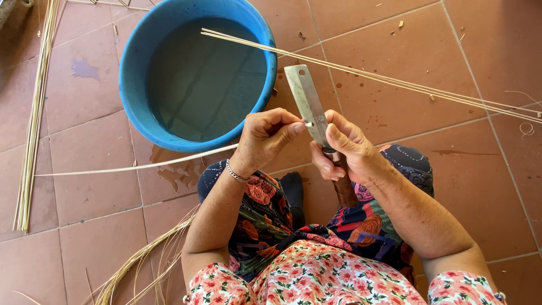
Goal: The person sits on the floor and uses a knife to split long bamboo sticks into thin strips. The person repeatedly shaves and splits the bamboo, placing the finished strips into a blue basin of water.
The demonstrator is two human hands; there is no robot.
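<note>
Right hand (341,148) is wrapped tight around the wooden handle of a knife (309,107), just right of centre frame, with the flat steel blade sticking up and tilted a bit toward the upper left. Thumb sits up near where blade meets handle. Left hand (266,135), centre frame, has its fingertips pinched shut on the end of a thin pale cane (135,167), held right against the blade edge. The cane runs off to the left across the floor (451,186), passing just under the bucket (138,68).

The bucket is blue, full of dark water, and takes up the upper middle. A couple of long thin strips (395,82) rest on its right rim and stretch off toward the right edge of the frame. A bundle (33,113) of straight canes lies down the left edge, and a looser, curved bunch (152,254) is at the bottom left next to the person's knee. Floor is reddish tile with a few wet spots near the bucket. There's a silver bracelet (236,174) on the left wrist.
</note>
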